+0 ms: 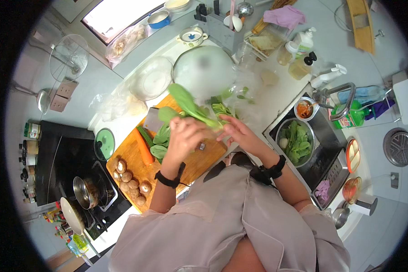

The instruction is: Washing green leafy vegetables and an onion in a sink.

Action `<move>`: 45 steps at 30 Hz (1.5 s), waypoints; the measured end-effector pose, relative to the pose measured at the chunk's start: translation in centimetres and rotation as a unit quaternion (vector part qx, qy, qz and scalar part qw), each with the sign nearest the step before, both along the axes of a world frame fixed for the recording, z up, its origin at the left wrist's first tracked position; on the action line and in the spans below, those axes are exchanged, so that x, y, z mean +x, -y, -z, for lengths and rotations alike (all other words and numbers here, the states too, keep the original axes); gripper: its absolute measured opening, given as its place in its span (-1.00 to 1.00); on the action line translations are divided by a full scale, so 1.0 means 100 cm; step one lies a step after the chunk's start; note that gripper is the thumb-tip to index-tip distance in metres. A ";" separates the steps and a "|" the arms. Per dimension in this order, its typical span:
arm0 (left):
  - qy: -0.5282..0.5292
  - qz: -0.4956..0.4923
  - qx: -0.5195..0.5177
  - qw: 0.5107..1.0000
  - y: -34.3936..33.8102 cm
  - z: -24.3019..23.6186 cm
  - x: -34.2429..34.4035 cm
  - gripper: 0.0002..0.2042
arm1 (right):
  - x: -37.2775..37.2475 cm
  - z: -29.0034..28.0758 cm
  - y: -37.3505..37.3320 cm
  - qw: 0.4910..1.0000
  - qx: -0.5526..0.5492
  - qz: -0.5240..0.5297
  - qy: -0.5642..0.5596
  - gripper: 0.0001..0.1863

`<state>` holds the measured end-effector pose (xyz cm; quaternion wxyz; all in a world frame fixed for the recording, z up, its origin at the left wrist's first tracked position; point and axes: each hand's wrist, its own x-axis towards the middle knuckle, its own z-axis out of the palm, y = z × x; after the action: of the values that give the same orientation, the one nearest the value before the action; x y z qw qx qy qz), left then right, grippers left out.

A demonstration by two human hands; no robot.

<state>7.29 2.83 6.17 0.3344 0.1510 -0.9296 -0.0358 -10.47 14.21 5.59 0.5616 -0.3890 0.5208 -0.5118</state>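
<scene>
Above a wooden cutting board (pixel 197 165) my left hand (pixel 186 136) and my right hand (pixel 231 131) hold a green leafy stalk (pixel 188 105), its broad leaf angled up and to the left. My right fingers pinch its pale lower end; my left fingers curl at its side. On the board lie more greens (pixel 161 139), a carrot (pixel 143 148), a cucumber-like green piece (pixel 146 136) and several brown mushrooms (pixel 131 182). A wide metal blade (pixel 153 119) lies partly hidden behind the greens. More leafy stems (pixel 222 107) rest just beyond my hands.
A black stove (pixel 59 154) with pans is at left. A sink (pixel 328 149) at right holds a bowl of leaves (pixel 294 143). Behind the board stand a white plate (pixel 149 77), a glass lid (pixel 201 68) and bottles (pixel 303 43). A faucet (pixel 344 97) overhangs the sink.
</scene>
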 end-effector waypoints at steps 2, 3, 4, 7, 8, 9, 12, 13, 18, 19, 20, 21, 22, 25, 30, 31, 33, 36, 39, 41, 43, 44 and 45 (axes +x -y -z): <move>-0.004 0.078 -0.012 0.997 -0.016 -0.013 -0.008 -0.80 | 0.000 -0.003 -0.002 0.997 0.031 -0.053 0.048 -0.62; -0.004 0.078 -0.012 0.997 -0.019 -0.016 -0.010 -0.80 | -0.001 -0.003 -0.004 0.991 0.048 -0.053 0.118 -0.64; -0.010 0.064 -0.012 0.998 -0.022 -0.017 -0.013 -0.81 | -0.003 -0.004 -0.007 0.979 0.064 -0.053 0.186 -0.65; -0.061 0.016 -0.038 0.997 -0.033 -0.012 -0.013 -0.81 | -0.002 -0.006 -0.016 0.975 0.037 0.004 0.219 -0.69; -0.109 -0.006 0.010 0.994 -0.038 -0.006 -0.013 -0.83 | -0.002 -0.005 -0.017 0.975 0.035 0.004 0.218 -0.69; -0.157 -0.026 0.059 0.985 -0.040 -0.004 -0.015 -0.85 | -0.001 -0.001 -0.019 0.980 0.003 0.029 0.196 -0.69; -0.109 0.042 0.380 0.918 -0.044 -0.003 -0.031 -0.72 | 0.001 -0.002 -0.020 0.989 -0.063 0.069 0.118 -0.69; -0.092 0.076 0.614 0.780 -0.045 0.000 -0.032 -0.68 | 0.003 -0.005 -0.020 0.990 -0.094 0.078 0.064 -0.68; -0.205 0.076 0.661 0.718 -0.042 0.012 -0.049 -0.64 | 0.001 -0.012 -0.025 0.953 -0.100 0.113 -0.264 -0.64; -0.205 0.075 0.660 0.719 -0.041 0.014 -0.047 -0.64 | 0.001 -0.012 -0.025 0.951 -0.096 0.118 -0.269 -0.63; -0.180 0.082 0.682 0.704 -0.041 0.013 -0.044 -0.61 | 0.001 -0.011 -0.025 0.951 -0.098 0.116 -0.269 -0.63; -0.152 0.091 0.705 0.687 -0.040 0.010 -0.044 -0.59 | 0.001 -0.008 -0.025 0.954 -0.102 0.130 -0.248 -0.66; -0.150 0.091 0.705 0.687 -0.041 0.005 -0.045 -0.59 | 0.001 -0.006 -0.025 0.957 -0.106 0.144 -0.228 -0.68; -0.134 0.094 0.650 0.742 -0.042 -0.006 -0.049 -0.55 | 0.005 -0.008 -0.021 0.966 -0.108 0.169 -0.163 -0.71; -0.162 0.086 0.593 0.784 -0.038 -0.009 -0.043 -0.52 | 0.006 -0.004 -0.015 0.959 -0.134 0.165 -0.185 -0.71; -0.163 0.084 0.594 0.783 -0.036 -0.008 -0.041 -0.52 | 0.005 -0.003 -0.015 0.961 -0.136 0.147 -0.189 -0.71; -0.178 0.097 0.586 0.784 -0.030 -0.003 -0.036 -0.57 | 0.003 -0.008 -0.015 0.954 -0.122 0.128 -0.240 -0.75; -0.161 0.100 0.577 0.795 -0.027 -0.001 -0.028 -0.63 | 0.007 -0.006 -0.012 0.951 -0.125 0.135 -0.250 -0.82; -0.131 0.063 0.635 0.758 -0.031 -0.018 -0.025 -0.77 | 0.012 -0.005 -0.009 0.972 -0.086 0.155 -0.153 -0.84; -0.100 0.024 0.711 0.696 -0.031 -0.015 -0.025 -0.84 | 0.013 -0.001 -0.006 0.983 -0.031 0.149 -0.098 -0.84; -0.182 0.064 0.761 0.619 -0.027 0.000 -0.022 -0.85 | 0.013 0.010 -0.001 0.974 -0.016 0.207 0.087 -0.89; -0.237 0.076 0.772 0.585 -0.030 0.006 -0.023 -0.86 | 0.012 0.015 0.001 0.975 -0.016 0.206 0.085 -0.89; -0.240 0.077 0.771 0.585 -0.033 0.008 -0.025 -0.86 | 0.010 0.020 0.004 0.945 0.018 0.224 0.236 -0.88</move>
<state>4.76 6.12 5.37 0.2995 0.2664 -0.4478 -0.7993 -9.44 13.84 3.55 0.5463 -0.1204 0.4557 -0.6923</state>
